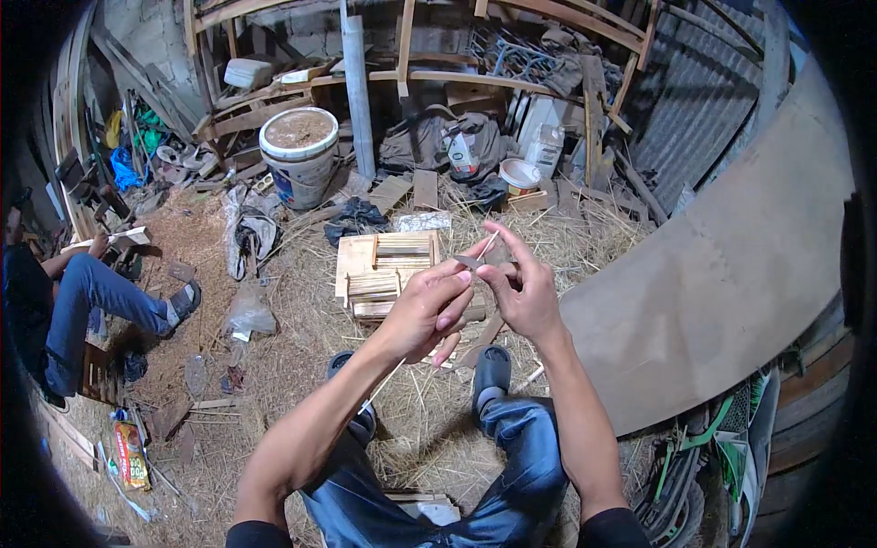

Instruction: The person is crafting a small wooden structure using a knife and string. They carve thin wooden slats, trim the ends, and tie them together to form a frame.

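In front of me my left hand [429, 306] is closed, and a small dark flat blade [468, 262] juts from between its thumb and index finger. My right hand [525, 292] pinches a thin pale stick [494, 241], its index finger stretched along the upper end and its thumb by the blade. The stick slants down past my left hand toward my left shin. How it passes through the left fingers is hidden. Just beyond the hands, a small wooden slatted model [356, 265] rests on the ground, partly covered by my left hand.
Straw-like shavings litter the ground [301, 384]. At left sits another person [82, 292], one leg stretched out. A large bucket [297, 169] and a small white tub [520, 175] stand farther back. A broad curved board [703, 274] leans at right, above green-and-black machinery [703, 457].
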Demonstrator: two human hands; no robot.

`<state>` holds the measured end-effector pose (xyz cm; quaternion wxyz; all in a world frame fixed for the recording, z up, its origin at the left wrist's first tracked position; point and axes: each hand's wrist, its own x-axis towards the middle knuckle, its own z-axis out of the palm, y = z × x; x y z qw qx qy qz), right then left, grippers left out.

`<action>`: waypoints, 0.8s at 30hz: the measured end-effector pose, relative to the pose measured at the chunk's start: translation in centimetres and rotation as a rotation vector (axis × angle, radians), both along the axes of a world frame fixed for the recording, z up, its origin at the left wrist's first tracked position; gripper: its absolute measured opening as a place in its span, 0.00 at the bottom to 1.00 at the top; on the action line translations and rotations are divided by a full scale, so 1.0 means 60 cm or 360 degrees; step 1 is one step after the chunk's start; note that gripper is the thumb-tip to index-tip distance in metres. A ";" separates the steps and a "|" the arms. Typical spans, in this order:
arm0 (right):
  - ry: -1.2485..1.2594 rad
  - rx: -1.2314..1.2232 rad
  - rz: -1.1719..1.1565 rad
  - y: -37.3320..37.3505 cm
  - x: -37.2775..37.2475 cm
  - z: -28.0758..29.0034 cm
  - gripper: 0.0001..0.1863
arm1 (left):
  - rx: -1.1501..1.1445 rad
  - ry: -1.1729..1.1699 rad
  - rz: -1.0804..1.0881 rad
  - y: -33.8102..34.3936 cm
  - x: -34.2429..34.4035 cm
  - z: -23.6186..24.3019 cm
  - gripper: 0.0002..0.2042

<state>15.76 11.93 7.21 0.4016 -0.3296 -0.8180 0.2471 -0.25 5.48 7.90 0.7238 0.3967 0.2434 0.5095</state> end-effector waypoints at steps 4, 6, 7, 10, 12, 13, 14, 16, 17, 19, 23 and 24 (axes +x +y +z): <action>0.0075 0.0045 -0.0140 0.013 0.006 -0.007 0.22 | -0.0013 0.0048 0.0020 0.002 -0.003 -0.004 0.24; 0.0204 0.0058 -0.0358 0.048 0.027 -0.025 0.19 | 0.0034 0.0143 -0.0049 -0.004 -0.002 -0.001 0.24; 0.0260 0.0044 -0.0468 0.062 0.047 -0.027 0.19 | 0.0097 0.0212 -0.0141 -0.013 0.006 0.009 0.24; 0.0230 -0.0220 -0.0648 0.082 0.082 -0.036 0.18 | 0.0099 0.0235 -0.0231 -0.015 0.013 -0.005 0.24; 0.0204 -0.0239 -0.0588 0.072 0.064 -0.046 0.18 | 0.0121 0.0161 -0.0129 -0.002 0.008 -0.018 0.24; 0.0226 -0.0137 -0.0505 0.058 0.044 -0.043 0.19 | 0.0113 0.0177 -0.0052 0.003 0.005 -0.020 0.24; 0.0242 -0.0039 -0.0432 0.045 0.028 -0.040 0.19 | 0.0099 0.0186 0.0015 0.009 0.002 -0.022 0.23; 0.0299 0.0217 -0.0366 0.034 0.007 -0.032 0.18 | 0.0051 0.0160 0.0173 0.022 0.000 -0.023 0.23; 0.0298 0.0274 -0.0362 0.032 0.002 -0.031 0.17 | 0.0054 0.0200 0.0224 0.024 -0.001 -0.018 0.23; 0.0319 0.0370 -0.0356 0.037 -0.001 -0.035 0.16 | 0.0073 0.0265 0.0314 0.027 -0.005 -0.014 0.23; 0.0319 0.0213 -0.0270 0.020 -0.009 -0.027 0.13 | 0.0105 0.0251 0.0401 0.029 -0.016 -0.021 0.23; 0.0342 0.0102 -0.0236 0.007 -0.015 -0.022 0.12 | 0.0105 0.0215 0.0406 0.028 -0.021 -0.023 0.23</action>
